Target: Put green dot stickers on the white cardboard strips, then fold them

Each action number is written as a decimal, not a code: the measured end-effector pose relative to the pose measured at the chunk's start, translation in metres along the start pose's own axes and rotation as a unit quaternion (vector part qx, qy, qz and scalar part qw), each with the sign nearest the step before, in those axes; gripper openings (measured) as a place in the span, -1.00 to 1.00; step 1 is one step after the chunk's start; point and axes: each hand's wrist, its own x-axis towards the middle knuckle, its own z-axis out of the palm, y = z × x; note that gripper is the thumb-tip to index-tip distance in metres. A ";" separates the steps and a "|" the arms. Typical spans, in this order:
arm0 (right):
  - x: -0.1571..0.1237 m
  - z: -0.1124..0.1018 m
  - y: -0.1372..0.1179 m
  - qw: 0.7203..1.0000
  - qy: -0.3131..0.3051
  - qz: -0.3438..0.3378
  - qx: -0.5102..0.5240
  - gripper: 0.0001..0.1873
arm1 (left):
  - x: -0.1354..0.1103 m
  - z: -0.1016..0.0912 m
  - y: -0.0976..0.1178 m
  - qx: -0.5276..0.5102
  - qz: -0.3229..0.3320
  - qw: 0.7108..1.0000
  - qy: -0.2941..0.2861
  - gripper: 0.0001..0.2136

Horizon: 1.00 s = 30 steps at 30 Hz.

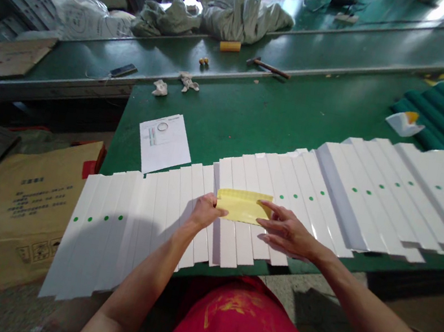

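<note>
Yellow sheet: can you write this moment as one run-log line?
left hand: gripping yellow sheet at left end | right hand: at its right end | beneath: white strips, some with green dots

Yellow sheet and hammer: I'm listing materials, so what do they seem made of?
Yellow sheet: probably slightly glossy paper, thin with a bent-looking upper edge; plastic is possible. Hammer: likely a matte wooden handle, from its brown colour; darker head, probably metal.

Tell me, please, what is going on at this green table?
A person's left hand grips one end of a yellow sheet, while the right hand is at its other end. Below it, overlapping white pieces form a long row, with green dots on some. A printed paper lies beyond the row.
</note>
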 end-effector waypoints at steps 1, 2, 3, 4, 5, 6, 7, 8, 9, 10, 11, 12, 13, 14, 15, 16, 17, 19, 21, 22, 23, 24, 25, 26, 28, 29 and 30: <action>-0.001 0.001 0.002 1.000 0.000 -0.010 -0.023 -0.69 | 0.000 0.000 0.001 0.005 0.001 1.000 -0.002 -0.95; -0.001 0.003 0.003 0.999 -0.005 -0.021 -0.045 -0.69 | 0.000 0.000 0.002 0.009 0.002 1.000 -0.003 -0.95; -0.002 0.004 0.005 0.997 -0.011 -0.028 -0.065 -0.67 | 0.000 0.000 0.002 0.013 0.003 1.000 -0.004 -0.94; -0.003 0.005 0.006 0.996 -0.017 -0.032 -0.079 -0.66 | 0.001 0.001 0.003 0.015 0.003 1.000 -0.005 -0.94; -0.004 0.005 0.007 0.996 -0.021 -0.033 -0.086 -0.64 | 0.002 0.002 0.003 0.017 0.001 1.000 -0.006 -0.93; -0.004 0.005 0.007 0.996 -0.021 -0.029 -0.086 -0.64 | 0.003 0.002 0.004 0.017 -0.003 1.000 -0.006 -0.92; -0.004 0.005 0.008 0.996 -0.019 -0.024 -0.080 -0.64 | 0.004 0.003 0.004 0.017 -0.008 1.000 -0.006 -0.92; -0.004 0.005 0.007 0.997 -0.015 -0.018 -0.075 -0.64 | 0.005 0.003 0.005 0.016 -0.013 1.000 -0.005 -0.92; -0.002 0.005 0.007 0.997 -0.014 -0.014 -0.072 -0.63 | 0.006 0.003 0.006 0.015 -0.019 1.000 -0.001 -0.92; -0.001 0.005 0.006 0.997 -0.017 -0.010 -0.075 -0.60 | 0.007 0.002 0.007 0.013 -0.024 1.000 0.004 -0.93; 0.001 0.005 0.005 0.996 -0.023 -0.006 -0.082 -0.56 | 0.008 0.002 0.007 0.009 -0.028 1.000 0.008 -0.93; 0.003 0.005 0.004 0.995 -0.030 -0.003 -0.090 -0.53 | 0.008 0.001 0.008 0.003 -0.031 0.999 0.011 -0.93; 0.005 0.006 0.003 0.995 -0.035 -0.001 -0.096 -0.50 | 0.009 0.000 0.008 -0.006 -0.035 0.999 0.013 -0.94; 0.006 0.007 0.003 0.994 -0.034 0.001 -0.100 -0.50 | 0.009 0.000 0.008 -0.018 -0.038 0.999 0.012 -0.94; 0.007 0.008 0.003 0.995 -0.026 0.003 -0.098 -0.51 | 0.009 -0.001 0.007 -0.034 -0.043 0.998 0.008 -0.95; 0.007 0.010 0.004 0.996 -0.014 0.007 -0.091 -0.54 | 0.009 -0.001 0.006 -0.054 -0.047 0.997 0.003 -0.95; 0.007 0.011 0.005 0.997 0.003 0.013 -0.081 -0.57 | 0.009 -0.001 0.005 -0.079 -0.053 0.996 -0.003 -0.93; 0.006 0.015 0.008 0.998 0.033 0.026 -0.056 -0.62 | 0.007 0.000 0.003 -0.135 -0.065 0.989 -0.016 -0.87; 0.004 0.018 0.011 0.997 0.054 0.037 -0.029 -0.66 | 0.006 0.000 0.001 -0.193 -0.081 0.977 -0.030 -0.82; 0.004 0.019 0.012 0.997 0.063 0.041 -0.016 -0.67 | 0.006 0.000 0.000 -0.220 -0.091 0.971 -0.036 -0.82; 0.004 0.020 0.013 0.996 0.070 0.046 -0.003 -0.67 | 0.006 -0.001 -0.001 -0.245 -0.102 0.963 -0.041 -0.82; 0.004 0.020 0.013 0.996 0.075 0.054 0.011 -0.67 | 0.006 -0.002 -0.001 -0.268 -0.114 0.956 -0.047 -0.82; 0.004 0.021 0.013 0.994 0.081 0.063 0.025 -0.68 | 0.007 -0.003 -0.001 -0.289 -0.127 0.948 -0.051 -0.82; 0.006 0.021 0.013 0.993 0.086 0.076 0.040 -0.69 | 0.007 -0.005 -0.001 -0.306 -0.140 0.940 -0.055 -0.82; 0.009 0.020 0.011 0.987 0.100 0.102 0.074 -0.73 | 0.009 -0.007 0.001 -0.333 -0.165 0.927 -0.061 -0.82; 0.011 0.019 0.010 0.983 0.110 0.113 0.093 -0.76 | 0.009 -0.008 0.002 -0.341 -0.176 0.921 -0.063 -0.81; 0.013 0.018 0.009 0.979 0.123 0.121 0.112 -0.79 | 0.009 -0.009 0.004 -0.346 -0.186 0.917 -0.066 -0.81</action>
